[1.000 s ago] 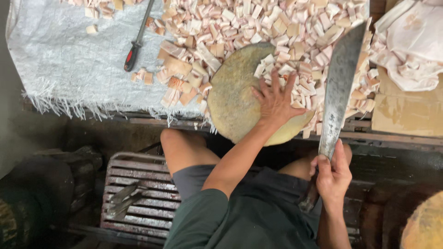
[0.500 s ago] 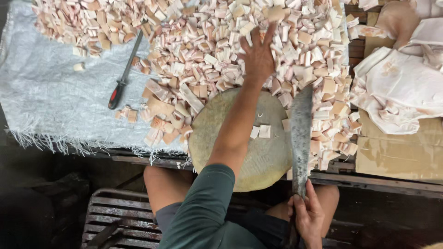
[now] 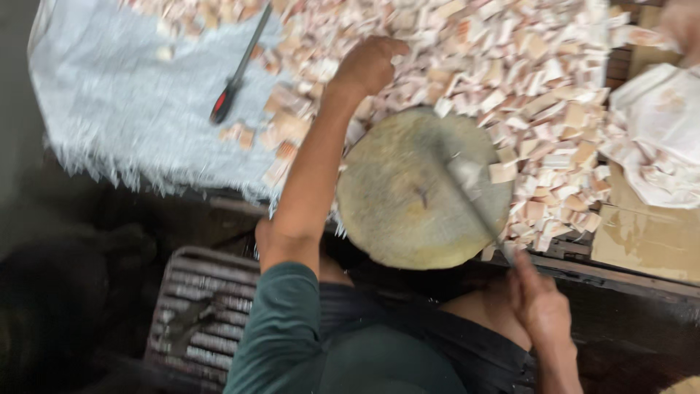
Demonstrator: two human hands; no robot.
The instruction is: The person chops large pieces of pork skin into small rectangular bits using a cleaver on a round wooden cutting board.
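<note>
- Head view: we see only 1 view, blurred by motion and looking down at the counter (image 3: pixel 642 273).
- Our left hand (image 3: pixel 368 64) is curled into a loose fist over the pile of pale cut pieces (image 3: pixel 510 80); whether it pinches a piece we cannot tell.
- Our right hand (image 3: pixel 539 306) is closed around the handle of a cleaver (image 3: pixel 470 191), near the counter's front edge.
- We see the cleaver's blade slanting across the round chopping block (image 3: pixel 405 197), which sits at the counter's edge, with the pile beyond it and to its right.
- A red-handled tool (image 3: pixel 237 73) lies on the grey woven sheet (image 3: pixel 117 109), left of the pile.
- White cloth (image 3: pixel 660 138) is bunched at the right, above a cardboard sheet (image 3: pixel 649 241).
- A slatted stool (image 3: pixel 197 314) stands below the counter, beside our left arm.
</note>
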